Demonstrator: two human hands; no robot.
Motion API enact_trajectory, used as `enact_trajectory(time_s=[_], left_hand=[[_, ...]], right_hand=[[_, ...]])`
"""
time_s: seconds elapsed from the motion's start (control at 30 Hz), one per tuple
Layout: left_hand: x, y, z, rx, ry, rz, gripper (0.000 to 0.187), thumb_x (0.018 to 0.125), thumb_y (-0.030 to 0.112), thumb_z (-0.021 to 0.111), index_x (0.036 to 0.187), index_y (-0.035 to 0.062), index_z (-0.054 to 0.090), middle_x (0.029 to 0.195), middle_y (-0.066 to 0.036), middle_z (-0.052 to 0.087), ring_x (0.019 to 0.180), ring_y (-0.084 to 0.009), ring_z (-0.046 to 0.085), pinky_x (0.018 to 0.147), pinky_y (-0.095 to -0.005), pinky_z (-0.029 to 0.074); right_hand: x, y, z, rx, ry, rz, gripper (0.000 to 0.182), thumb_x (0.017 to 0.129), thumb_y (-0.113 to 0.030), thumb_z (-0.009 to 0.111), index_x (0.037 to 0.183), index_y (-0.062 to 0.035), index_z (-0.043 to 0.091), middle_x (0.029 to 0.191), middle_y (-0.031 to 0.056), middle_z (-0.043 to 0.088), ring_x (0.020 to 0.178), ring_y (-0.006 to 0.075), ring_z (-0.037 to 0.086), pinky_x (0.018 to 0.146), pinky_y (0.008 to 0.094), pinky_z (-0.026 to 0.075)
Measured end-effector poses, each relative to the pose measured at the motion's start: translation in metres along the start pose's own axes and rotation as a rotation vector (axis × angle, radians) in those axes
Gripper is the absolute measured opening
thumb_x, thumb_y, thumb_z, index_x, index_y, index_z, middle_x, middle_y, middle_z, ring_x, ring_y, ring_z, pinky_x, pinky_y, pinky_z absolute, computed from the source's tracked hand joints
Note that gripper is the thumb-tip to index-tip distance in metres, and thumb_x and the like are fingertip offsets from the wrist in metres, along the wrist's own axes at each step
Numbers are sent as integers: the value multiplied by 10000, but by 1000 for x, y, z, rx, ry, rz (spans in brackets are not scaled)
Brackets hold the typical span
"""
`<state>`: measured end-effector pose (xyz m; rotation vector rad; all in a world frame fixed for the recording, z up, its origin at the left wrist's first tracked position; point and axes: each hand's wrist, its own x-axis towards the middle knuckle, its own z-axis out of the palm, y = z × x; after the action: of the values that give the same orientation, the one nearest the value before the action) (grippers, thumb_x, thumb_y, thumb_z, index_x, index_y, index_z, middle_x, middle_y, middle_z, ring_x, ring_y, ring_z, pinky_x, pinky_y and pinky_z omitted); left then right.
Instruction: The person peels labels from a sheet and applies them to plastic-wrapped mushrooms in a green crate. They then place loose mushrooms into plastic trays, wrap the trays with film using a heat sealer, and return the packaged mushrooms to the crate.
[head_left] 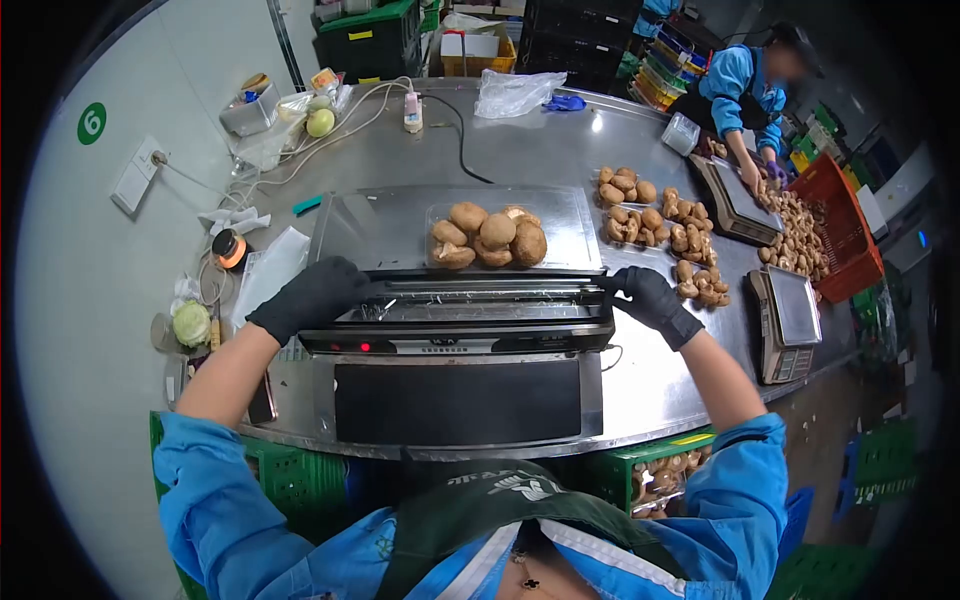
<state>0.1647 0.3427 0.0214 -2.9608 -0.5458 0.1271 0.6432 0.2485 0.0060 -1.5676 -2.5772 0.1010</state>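
Clear plastic tray [437, 213] of brown mushrooms [497, 231] lies ahead of and between the black-gloved left hand [335, 290] and right hand [648, 300], long axis crosswise; each grip is curled at the black-and-silver machine [510, 344], contents indeterminable.

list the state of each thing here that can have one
red indicator light: lit
clear tray of brown mushrooms: filled
red plastic crate: tipped, mushrooms beside its opening
clear plastic bag: crumpled
white wall socket: plug inserted
black-gloved left hand: at machine's left end, grip unclear
black-gloved right hand: fingers bent, grip unclear
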Motion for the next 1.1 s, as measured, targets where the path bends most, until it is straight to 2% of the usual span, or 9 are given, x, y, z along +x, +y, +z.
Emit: enact_trajectory(time_s=[0.2, 0.27, 0.43, 0.53, 0.6, 0.73, 0.87, 0.97, 1.1], left_hand=[[35, -14, -5, 238, 8, 290, 373, 790, 155, 449, 1150, 238, 497, 758, -9, 530, 762, -173, 546, 806, -317, 387], [35, -16, 3, 209, -18, 317, 339, 791, 164, 458, 1114, 246, 514, 764, 3, 539, 742, -154, 546, 775, -315, 393], [24, -4, 25, -57, 5, 116, 275, 751, 182, 529, 1019, 234, 566, 736, 4, 565, 696, -163, 563, 700, -323, 418], [29, 0, 5, -295, 98, -242, 204, 760, 170, 566, 962, 155, 591, 744, -24, 598, 691, -185, 582, 641, -326, 431], [34, -9, -10, -1768, 709, -644, 231, 817, 176, 532, 1018, 72, 579, 840, -61, 618, 742, -197, 590, 721, -359, 454], [129, -66, -39, -1822, 1424, -572, 271, 912, 227, 422, 1008, 19, 568, 834, -89, 621, 722, -133, 595, 691, -274, 464], [181, -102, 127, -755, 690, -653, 288, 881, 231, 448, 1079, 51, 555, 981, -123, 605, 950, -268, 565, 829, -364, 425], [163, -68, 100, -328, 646, -418, 281, 847, 202, 494, 1080, 61, 563, 1007, -138, 585, 967, -312, 533, 862, -396, 396], [128, -43, 61, -1019, 453, -476, 232, 863, 177, 497, 1008, 17, 580, 962, -114, 597, 890, -206, 571, 808, -312, 435]], right_hand=[[43, 3, 26, -150, -129, -353, 375, 741, -180, 554, 1115, -185, 560, 644, 68, 528, 584, 252, 543, 503, 349, 430], [49, -24, 24, -331, 202, -446, 276, 725, -215, 577, 998, -223, 618, 577, 57, 499, 511, 226, 518, 456, 344, 411], [39, -34, 36, 1, 196, -162, 238, 729, -283, 629, 963, -243, 642, 670, 53, 579, 531, 232, 556, 470, 333, 437], [17, -51, 8, 919, 116, 423, 166, 815, -212, 574, 929, -114, 644, 700, 24, 591, 575, 135, 570, 487, 264, 444], [24, -20, -19, 1251, 407, 336, 232, 864, -196, 513, 987, -19, 600, 707, 11, 575, 626, 109, 576, 517, 236, 447], [139, 15, -47, 1693, 827, 226, 277, 869, -169, 494, 1054, 33, 541, 901, 106, 617, 802, 179, 607, 688, 285, 473], [202, 41, 67, 855, 536, 218, 243, 887, -195, 468, 1059, -57, 570, 1007, 106, 606, 898, 225, 591, 806, 315, 455], [177, 21, 72, 329, 463, -138, 265, 892, -213, 464, 1071, -48, 571, 1034, 109, 591, 931, 182, 555, 814, 278, 438], [142, -10, 37, 1374, 8, 333, 309, 894, -234, 475, 1129, -50, 554, 1025, 71, 578, 923, 140, 529, 827, 263, 427]])
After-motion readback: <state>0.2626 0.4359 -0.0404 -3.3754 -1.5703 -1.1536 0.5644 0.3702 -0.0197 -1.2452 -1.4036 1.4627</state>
